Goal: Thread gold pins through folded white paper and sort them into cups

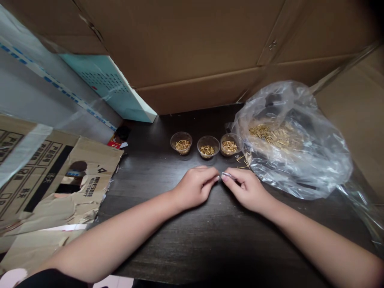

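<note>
My left hand (pixel 196 186) and my right hand (pixel 246 189) meet fingertip to fingertip above the dark table (pixel 180 236). Both are closed in a pinch. Between the fingertips shows a small, thin metallic piece (pixel 221 176), mostly hidden and too small to name. Just beyond the hands stand three clear plastic cups: a left cup (pixel 181 143), a middle cup (pixel 208 147) and a right cup (pixel 230 145). Each holds many small gold-coloured metal pins. Several loose pins (pixel 246 159) lie on the table past my right hand.
A clear plastic bag (pixel 300 168) with many more gold pins lies open at the right. Cardboard walls (pixel 192 52) rise at the back and right. At the left stand a torn printed cardboard piece (pixel 60 176) and a light-blue printed card (pixel 111 90).
</note>
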A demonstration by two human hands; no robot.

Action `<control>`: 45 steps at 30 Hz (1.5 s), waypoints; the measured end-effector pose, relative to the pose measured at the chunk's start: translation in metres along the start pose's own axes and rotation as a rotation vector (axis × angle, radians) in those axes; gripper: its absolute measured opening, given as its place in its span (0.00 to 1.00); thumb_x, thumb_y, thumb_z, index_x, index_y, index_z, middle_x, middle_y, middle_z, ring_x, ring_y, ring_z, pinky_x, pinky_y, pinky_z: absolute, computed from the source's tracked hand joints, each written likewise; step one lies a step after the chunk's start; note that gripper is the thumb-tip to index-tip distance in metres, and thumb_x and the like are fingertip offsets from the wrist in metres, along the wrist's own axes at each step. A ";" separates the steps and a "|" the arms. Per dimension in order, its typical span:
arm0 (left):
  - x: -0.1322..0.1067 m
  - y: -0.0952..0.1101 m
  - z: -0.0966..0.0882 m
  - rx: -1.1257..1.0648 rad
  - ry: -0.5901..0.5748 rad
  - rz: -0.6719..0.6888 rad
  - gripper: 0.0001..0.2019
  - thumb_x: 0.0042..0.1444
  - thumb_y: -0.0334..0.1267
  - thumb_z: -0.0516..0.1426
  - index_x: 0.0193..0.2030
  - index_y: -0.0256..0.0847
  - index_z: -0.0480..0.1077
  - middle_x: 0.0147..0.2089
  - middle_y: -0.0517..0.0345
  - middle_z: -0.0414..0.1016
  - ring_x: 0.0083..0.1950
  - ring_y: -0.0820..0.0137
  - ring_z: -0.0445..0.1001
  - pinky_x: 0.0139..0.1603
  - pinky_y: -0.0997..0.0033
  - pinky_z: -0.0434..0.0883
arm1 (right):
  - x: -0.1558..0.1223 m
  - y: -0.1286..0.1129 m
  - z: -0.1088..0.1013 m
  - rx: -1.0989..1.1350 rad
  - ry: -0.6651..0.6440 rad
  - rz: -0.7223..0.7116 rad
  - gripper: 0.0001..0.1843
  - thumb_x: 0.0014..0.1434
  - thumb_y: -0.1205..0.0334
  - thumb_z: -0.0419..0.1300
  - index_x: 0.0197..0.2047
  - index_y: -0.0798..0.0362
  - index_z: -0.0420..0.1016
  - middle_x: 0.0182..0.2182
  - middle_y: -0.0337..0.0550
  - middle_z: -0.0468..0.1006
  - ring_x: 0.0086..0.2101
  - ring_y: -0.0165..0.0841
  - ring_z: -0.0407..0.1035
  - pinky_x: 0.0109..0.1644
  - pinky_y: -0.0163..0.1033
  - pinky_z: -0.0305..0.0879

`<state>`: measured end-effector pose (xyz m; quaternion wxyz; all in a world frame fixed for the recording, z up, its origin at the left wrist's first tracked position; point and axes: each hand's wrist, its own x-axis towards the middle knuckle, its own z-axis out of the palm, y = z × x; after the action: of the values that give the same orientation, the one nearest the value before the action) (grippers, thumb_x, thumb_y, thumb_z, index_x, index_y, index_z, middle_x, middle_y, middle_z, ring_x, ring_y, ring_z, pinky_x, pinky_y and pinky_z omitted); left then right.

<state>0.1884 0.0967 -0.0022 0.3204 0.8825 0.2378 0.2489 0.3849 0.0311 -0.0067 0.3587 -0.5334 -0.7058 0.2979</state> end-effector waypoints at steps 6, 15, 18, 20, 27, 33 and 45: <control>-0.001 0.002 -0.001 -0.271 0.032 -0.084 0.07 0.69 0.36 0.54 0.42 0.36 0.71 0.33 0.60 0.75 0.33 0.77 0.71 0.38 0.78 0.66 | 0.001 0.004 -0.004 0.284 -0.063 0.068 0.22 0.72 0.51 0.52 0.28 0.54 0.60 0.21 0.36 0.60 0.24 0.26 0.54 0.28 0.35 0.50; -0.001 0.002 -0.005 -0.380 0.006 -0.156 0.09 0.67 0.38 0.55 0.40 0.34 0.71 0.32 0.58 0.75 0.32 0.78 0.72 0.38 0.77 0.67 | -0.002 0.004 -0.006 0.251 -0.019 0.001 0.21 0.72 0.56 0.53 0.27 0.55 0.59 0.21 0.36 0.59 0.24 0.25 0.54 0.28 0.35 0.50; -0.001 0.001 -0.006 -0.344 0.009 -0.131 0.08 0.66 0.37 0.56 0.40 0.34 0.72 0.32 0.57 0.75 0.31 0.77 0.70 0.36 0.76 0.66 | -0.002 0.003 -0.007 0.173 0.022 -0.066 0.20 0.71 0.60 0.54 0.27 0.55 0.59 0.22 0.35 0.58 0.24 0.25 0.54 0.29 0.35 0.50; -0.001 0.001 -0.006 -0.325 0.019 -0.105 0.08 0.65 0.37 0.56 0.40 0.34 0.73 0.31 0.57 0.75 0.31 0.76 0.70 0.36 0.76 0.66 | -0.002 0.003 -0.006 0.129 0.046 -0.118 0.19 0.70 0.62 0.54 0.27 0.55 0.58 0.22 0.35 0.57 0.25 0.25 0.54 0.30 0.35 0.51; 0.000 0.002 -0.007 -0.272 -0.023 -0.037 0.07 0.65 0.36 0.56 0.41 0.34 0.73 0.31 0.58 0.74 0.31 0.77 0.70 0.35 0.77 0.66 | -0.003 0.004 -0.004 0.090 0.021 -0.206 0.15 0.69 0.67 0.55 0.29 0.55 0.61 0.24 0.36 0.60 0.26 0.25 0.57 0.32 0.34 0.52; -0.001 0.000 -0.008 -0.278 -0.022 -0.077 0.08 0.66 0.36 0.55 0.39 0.34 0.72 0.30 0.59 0.73 0.30 0.78 0.68 0.34 0.77 0.64 | -0.003 0.002 -0.004 0.096 0.021 -0.167 0.15 0.70 0.65 0.55 0.29 0.55 0.61 0.24 0.35 0.61 0.26 0.25 0.57 0.31 0.33 0.53; -0.003 -0.002 -0.006 -0.357 -0.035 -0.134 0.08 0.67 0.37 0.54 0.40 0.35 0.70 0.28 0.61 0.71 0.27 0.79 0.69 0.31 0.79 0.64 | -0.003 0.003 -0.005 0.092 0.044 -0.168 0.15 0.69 0.66 0.56 0.29 0.56 0.62 0.23 0.35 0.62 0.26 0.24 0.57 0.32 0.32 0.53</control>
<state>0.1823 0.0986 -0.0004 0.4916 0.7981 0.2426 0.2500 0.3915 0.0295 -0.0068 0.4219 -0.4617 -0.7256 0.2871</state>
